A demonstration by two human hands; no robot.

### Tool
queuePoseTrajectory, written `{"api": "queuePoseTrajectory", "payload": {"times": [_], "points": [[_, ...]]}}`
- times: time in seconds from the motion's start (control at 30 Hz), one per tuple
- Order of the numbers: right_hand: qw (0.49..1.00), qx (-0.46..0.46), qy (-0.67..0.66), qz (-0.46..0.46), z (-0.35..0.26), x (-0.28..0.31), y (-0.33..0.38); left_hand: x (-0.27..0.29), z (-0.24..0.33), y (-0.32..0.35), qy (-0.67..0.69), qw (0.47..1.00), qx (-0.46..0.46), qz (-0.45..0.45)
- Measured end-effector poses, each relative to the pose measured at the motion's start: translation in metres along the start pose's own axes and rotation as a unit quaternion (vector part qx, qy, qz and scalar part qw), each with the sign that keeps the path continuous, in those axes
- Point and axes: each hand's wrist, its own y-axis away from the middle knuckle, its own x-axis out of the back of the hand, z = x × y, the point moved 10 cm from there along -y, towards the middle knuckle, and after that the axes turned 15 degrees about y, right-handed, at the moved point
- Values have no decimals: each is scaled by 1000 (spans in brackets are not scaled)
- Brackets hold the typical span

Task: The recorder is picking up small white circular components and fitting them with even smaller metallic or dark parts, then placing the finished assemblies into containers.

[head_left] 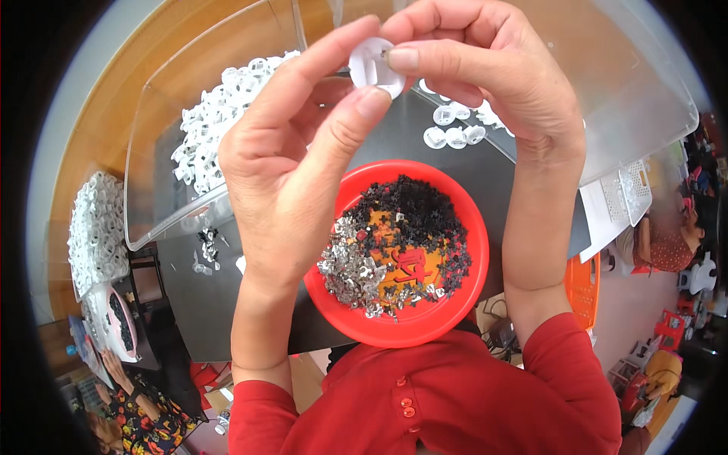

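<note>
My left hand (284,140) is closed, pinching a white round plastic part (365,62) by its rim between thumb and fingers. The part is shallow, with a raised bar inside. From the right, my right hand (504,72) reaches in with thumb and fingertips pressed together at the part's edge. A tiny dark piece shows by that thumb tip, too small to name. Below both hands stands a red round tray (474,303). It holds a heap of small black pieces (417,208) and a pile of small silvery metal pieces (349,269).
A clear plastic bin (136,189) with a heap of white parts (227,114) lies beyond my left hand. White round parts (455,136) sit on the dark table (197,311) beyond the tray. Another clear bin (629,98) is at right. Co-workers sit at lower left (144,402) and far right (667,235).
</note>
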Motion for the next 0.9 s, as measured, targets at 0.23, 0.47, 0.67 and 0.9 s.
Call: {"api": "queuePoseTrajectory", "payload": {"times": [0.23, 0.47, 0.67, 0.9], "points": [[999, 12, 3, 46, -17, -4, 2, 21, 18, -3, -34, 993, -63, 89], [965, 64, 255, 6, -4, -22, 5, 22, 37, -1, 13, 982, -131, 133], [870, 42, 481, -103, 46, -63, 26, 24, 50, 3, 24, 974, -178, 139], [852, 3, 515, -90, 91, -80, 41, 19, 49, 4, 80, 977, -156, 120]]}}
